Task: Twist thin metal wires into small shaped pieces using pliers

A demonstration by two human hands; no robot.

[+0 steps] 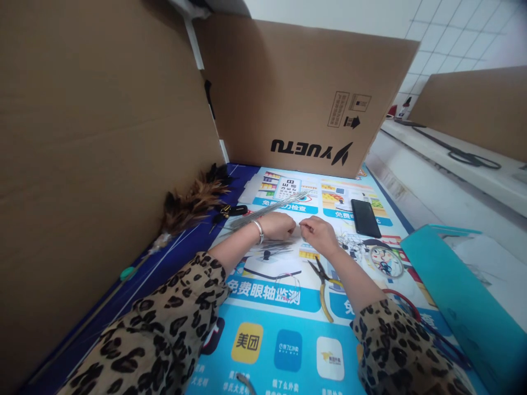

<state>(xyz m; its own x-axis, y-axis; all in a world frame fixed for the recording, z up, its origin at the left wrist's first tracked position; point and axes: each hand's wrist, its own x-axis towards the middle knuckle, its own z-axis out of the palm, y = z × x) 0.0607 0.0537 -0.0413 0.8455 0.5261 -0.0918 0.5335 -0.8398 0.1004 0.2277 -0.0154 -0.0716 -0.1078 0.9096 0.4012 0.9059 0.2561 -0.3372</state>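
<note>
My left hand (279,225) and my right hand (318,232) meet over the printed table mat (284,340), fingertips almost touching. Both are curled in a pinch on something small and thin that I cannot make out. A bundle of thin metal wires (269,210) lies just behind my left hand, slanting up to the right. Under my left wrist lie more thin wires and a small dark piece (267,254). Yellow-handled pliers (323,285) rest on the mat below my right wrist. A silver bangle circles my left wrist.
Cardboard walls stand at the left (94,142) and at the back (304,93). A feather duster (191,204) lies along the left wall. A black phone (365,218) lies behind my right hand. A teal folder (465,296) lies at the right, by a small plate (385,259).
</note>
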